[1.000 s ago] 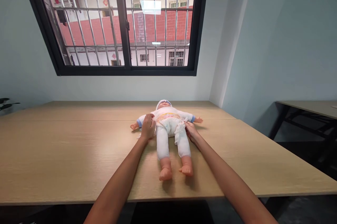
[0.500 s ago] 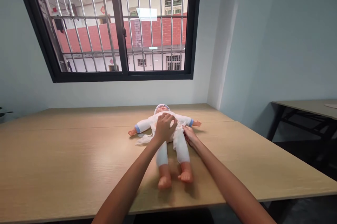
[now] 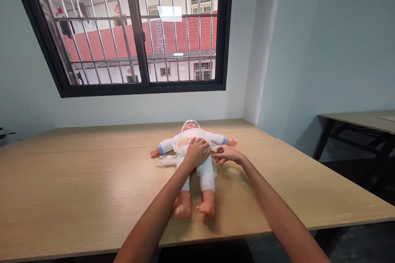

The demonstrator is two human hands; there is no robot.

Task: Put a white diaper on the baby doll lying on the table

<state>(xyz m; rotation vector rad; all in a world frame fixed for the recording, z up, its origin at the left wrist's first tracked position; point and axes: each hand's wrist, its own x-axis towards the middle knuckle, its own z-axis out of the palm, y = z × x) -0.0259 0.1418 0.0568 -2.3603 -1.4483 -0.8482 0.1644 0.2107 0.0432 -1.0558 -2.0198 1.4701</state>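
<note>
Doll (image 3: 191, 147) under hands; barred window (image 3: 135, 28) behind

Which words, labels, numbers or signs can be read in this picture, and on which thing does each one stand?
No text can be read.
Doll's cap: a dark band that may be print, too small and blurred to read.
Red squares on the building outside the window: too small to read.
Doll's shirt: a coloured pattern, no letters to make out.
The left hand and right hand carry no writing.
</note>
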